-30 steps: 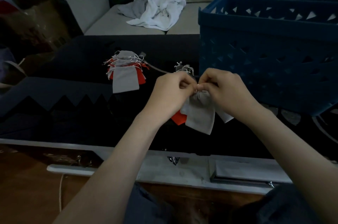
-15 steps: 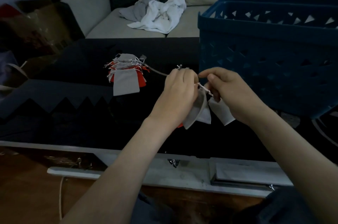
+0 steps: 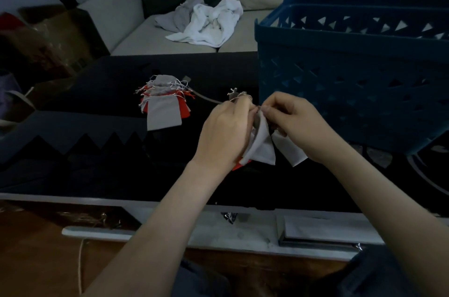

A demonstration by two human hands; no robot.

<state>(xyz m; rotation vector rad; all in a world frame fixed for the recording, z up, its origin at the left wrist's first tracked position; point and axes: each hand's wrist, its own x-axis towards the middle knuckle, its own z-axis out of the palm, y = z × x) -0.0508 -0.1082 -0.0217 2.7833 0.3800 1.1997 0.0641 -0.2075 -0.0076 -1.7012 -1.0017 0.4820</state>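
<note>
My left hand (image 3: 224, 130) grips a bunch of small drawstring pouches above the dark table (image 3: 97, 156); a grey pouch (image 3: 263, 148) hangs from it, and a red corner (image 3: 239, 165) shows below. My right hand (image 3: 295, 123) pinches the top of that grey pouch at its drawstring, close against the left fingers. Another grey pouch (image 3: 290, 153) hangs under the right palm. A stack of grey and red pouches (image 3: 164, 105) with loose strings lies on the table to the left of both hands.
A big blue plastic basket (image 3: 352, 83) stands at the right, just behind my right hand. A sofa (image 3: 136, 37) behind the table carries crumpled white and grey cloths (image 3: 206, 22). A brown bag (image 3: 48, 37) sits at the far left. The white table edge (image 3: 170, 207) runs below my forearms.
My hands pulled slightly apart, the right drawing a string out to the side, then came back together at the pouch top. The grey pouch has turned edge-on.
</note>
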